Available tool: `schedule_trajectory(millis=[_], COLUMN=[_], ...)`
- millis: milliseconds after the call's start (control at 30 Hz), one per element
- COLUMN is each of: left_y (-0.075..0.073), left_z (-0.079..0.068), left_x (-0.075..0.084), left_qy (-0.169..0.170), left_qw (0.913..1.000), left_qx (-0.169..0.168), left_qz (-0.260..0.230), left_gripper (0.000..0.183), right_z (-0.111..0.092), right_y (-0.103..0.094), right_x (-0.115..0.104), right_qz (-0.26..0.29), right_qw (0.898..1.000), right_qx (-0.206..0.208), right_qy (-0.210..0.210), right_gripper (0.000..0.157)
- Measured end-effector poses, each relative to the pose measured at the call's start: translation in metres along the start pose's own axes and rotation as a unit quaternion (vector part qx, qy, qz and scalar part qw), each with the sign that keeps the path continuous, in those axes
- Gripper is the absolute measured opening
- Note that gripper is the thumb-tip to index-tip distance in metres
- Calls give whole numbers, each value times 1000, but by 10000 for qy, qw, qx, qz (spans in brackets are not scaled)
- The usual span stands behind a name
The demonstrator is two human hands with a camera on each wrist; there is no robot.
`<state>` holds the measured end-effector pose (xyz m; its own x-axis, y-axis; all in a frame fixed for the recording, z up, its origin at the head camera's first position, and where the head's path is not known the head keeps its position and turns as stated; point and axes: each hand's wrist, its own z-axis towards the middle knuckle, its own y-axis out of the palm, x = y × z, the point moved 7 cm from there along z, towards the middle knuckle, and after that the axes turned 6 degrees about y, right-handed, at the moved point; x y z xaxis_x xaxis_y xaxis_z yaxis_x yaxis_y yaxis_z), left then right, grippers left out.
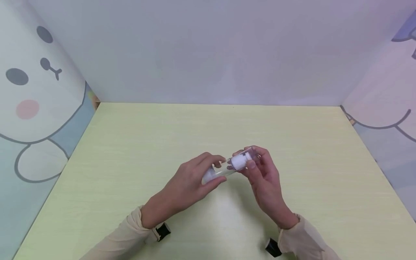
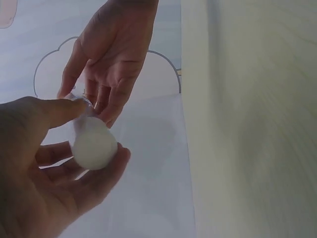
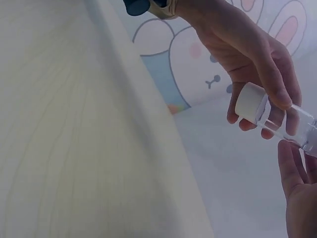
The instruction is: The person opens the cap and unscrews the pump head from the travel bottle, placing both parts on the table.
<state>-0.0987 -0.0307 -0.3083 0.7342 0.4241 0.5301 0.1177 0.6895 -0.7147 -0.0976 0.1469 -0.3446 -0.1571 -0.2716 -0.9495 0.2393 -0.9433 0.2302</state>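
A small clear bottle (image 1: 225, 169) is held tilted between the two hands above the table, with a white collar (image 1: 239, 161) near its right end. The left hand (image 1: 188, 182) grips its lower end, thumb on the near side and fingers on the far side. In the left wrist view the round white base (image 2: 94, 145) faces the camera between that hand's thumb and fingers. The right hand (image 1: 268, 184) pinches the other end, around the collar and the clear cap over it. The white base (image 3: 250, 101) and see-through body also show in the right wrist view.
A pale wood-grain table (image 1: 130, 137) lies beneath both hands. Behind it rises a plain light wall (image 1: 214, 50), with cartoon-printed panels (image 1: 42, 159) at the sides. Black wrist cameras (image 1: 163, 231) stick out by the sleeves.
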Motion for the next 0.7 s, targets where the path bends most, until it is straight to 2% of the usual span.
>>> schedule_trajectory(millis=[167, 367, 567, 700], left_y=[3, 4, 5, 5], left_z=[-2, -2, -3, -3], left_x=[-2, -6, -9, -11], left_qy=[-195, -359, -429, -459], left_qw=[9995, 9988, 9983, 9982], left_qx=[-210, -319, -388, -385], left_qz=[-98, -72, -49, -48], left_gripper=[45, 44, 43, 42], right_z=[-1, 0, 2, 5], right_y=[1, -2, -8, -9], right_x=[-1, -3, -3, -7], right_qz=[-657, -1130, -1113, -915], right_qw=[9978, 9931, 9924, 9949], right_qx=[86, 300, 502, 420], right_qy=[24, 122, 163, 87], right_gripper=[29, 32, 34, 40])
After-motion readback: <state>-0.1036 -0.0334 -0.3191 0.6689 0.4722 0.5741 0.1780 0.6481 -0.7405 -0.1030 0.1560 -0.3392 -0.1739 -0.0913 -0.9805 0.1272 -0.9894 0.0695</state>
